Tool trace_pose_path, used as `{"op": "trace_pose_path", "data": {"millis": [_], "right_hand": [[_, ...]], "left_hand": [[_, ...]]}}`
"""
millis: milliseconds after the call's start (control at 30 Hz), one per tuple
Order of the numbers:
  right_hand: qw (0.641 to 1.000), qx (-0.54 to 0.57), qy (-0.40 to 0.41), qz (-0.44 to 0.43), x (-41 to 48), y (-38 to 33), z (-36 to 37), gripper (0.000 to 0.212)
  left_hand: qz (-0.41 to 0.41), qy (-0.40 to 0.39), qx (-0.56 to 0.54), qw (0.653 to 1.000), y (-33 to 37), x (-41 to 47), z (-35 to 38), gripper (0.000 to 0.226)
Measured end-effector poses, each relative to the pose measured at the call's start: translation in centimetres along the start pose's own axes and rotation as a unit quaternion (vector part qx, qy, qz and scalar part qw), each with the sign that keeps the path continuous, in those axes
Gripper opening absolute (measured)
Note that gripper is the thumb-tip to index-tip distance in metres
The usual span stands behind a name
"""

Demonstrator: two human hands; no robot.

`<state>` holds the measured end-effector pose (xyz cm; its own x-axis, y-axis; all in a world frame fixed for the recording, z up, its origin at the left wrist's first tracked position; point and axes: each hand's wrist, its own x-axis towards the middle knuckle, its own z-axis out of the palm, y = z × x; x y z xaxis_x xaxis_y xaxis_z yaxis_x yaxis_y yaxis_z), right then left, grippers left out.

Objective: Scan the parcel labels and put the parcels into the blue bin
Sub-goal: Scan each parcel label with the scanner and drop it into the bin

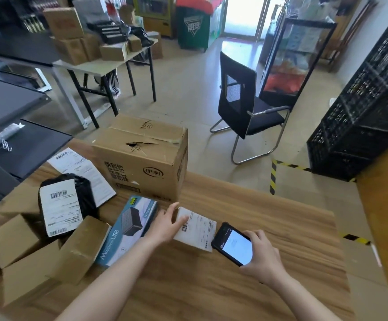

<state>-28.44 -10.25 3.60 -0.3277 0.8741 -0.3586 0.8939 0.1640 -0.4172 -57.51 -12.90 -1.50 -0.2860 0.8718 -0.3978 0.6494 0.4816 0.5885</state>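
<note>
Currently your left hand (165, 224) rests on the small white-labelled parcel (196, 229), fingers spread over its left edge and the barcode end of the label; the palm is loose, pressing rather than clenched around it. The parcel lies flat on the wooden table (269, 228), just ahead of your left wrist.

Your right hand (261, 256) grips a black handheld scanner (232, 243), fingers wrapped round its right side, lit screen facing up. The scanner's top end sits just beside the parcel's right edge; whether they touch cannot be told.

Left of your left hand, touching the wrist side, lies a blue USB-hub box (128, 230), flat and angled. Further left of it: a plain brown carton (82, 249) tilted against the blue box, and more plain cartons (12, 242) beyond. A black poly-bag parcel (82, 193) with a large white barcode label (60, 206) leans up behind those cartons. A loose printed sheet (82, 170) lies behind the black bag.

Ahead of your left hand, near the table's far edge, stands a big taped cardboard box (142, 156) with a torn spot on top.

Well beyond your right hand, on the floor: a black office chair (241, 100) and stacked black crates (369, 112). No blue bin shows from here.
</note>
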Motion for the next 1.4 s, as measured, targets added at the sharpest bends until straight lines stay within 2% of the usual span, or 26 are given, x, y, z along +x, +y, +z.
{"op": "trace_pose_path", "data": {"millis": [167, 300, 367, 433, 500, 633, 767, 1000, 1400], "right_hand": [[1.000, -0.014, -0.016, -0.001, -0.4, -0.1, 0.9, 0.097], [1.000, -0.019, -0.018, 0.001, -0.5, -0.3, 1.0, 0.098], [1.000, -0.022, -0.017, -0.008, -0.4, -0.5, 0.9, 0.097], [0.999, -0.029, -0.013, -0.019, -0.3, -0.8, 0.7, 0.096], [0.999, -0.039, -0.007, -0.035, -0.1, -1.3, 0.5, 0.094], [0.992, -0.090, 0.001, -0.086, 0.1, -2.5, -0.1, 0.092], [0.984, -0.138, 0.025, -0.110, 0.5, -3.4, -1.0, 0.094], [0.974, -0.190, 0.052, -0.112, 0.4, -3.3, -2.3, 0.097], [0.977, -0.180, 0.061, -0.091, -2.5, -0.1, -3.8, 0.094]], "left_hand": [[-0.024, -0.026, -0.008, 0.999, -1.9, -1.2, 1.1, 0.068], [0.026, -0.036, -0.038, 0.998, -2.0, -2.5, 1.1, 0.102], [0.071, -0.051, 0.001, 0.996, -2.2, -2.8, 0.7, 0.121], [0.109, -0.068, 0.061, 0.990, -2.7, -2.9, 0.5, 0.128], [0.130, -0.052, 0.092, 0.986, -3.0, -2.9, 0.5, 0.122], [0.177, 0.020, 0.073, 0.981, -3.0, -2.9, 0.5, 0.103], [0.228, 0.056, 0.076, 0.969, -2.6, -3.0, -0.1, 0.099], [0.270, 0.063, 0.119, 0.953, -1.8, -3.4, -0.7, 0.103], [0.278, 0.050, 0.194, 0.940, 1.8, -5.4, -0.2, 0.102]]}}
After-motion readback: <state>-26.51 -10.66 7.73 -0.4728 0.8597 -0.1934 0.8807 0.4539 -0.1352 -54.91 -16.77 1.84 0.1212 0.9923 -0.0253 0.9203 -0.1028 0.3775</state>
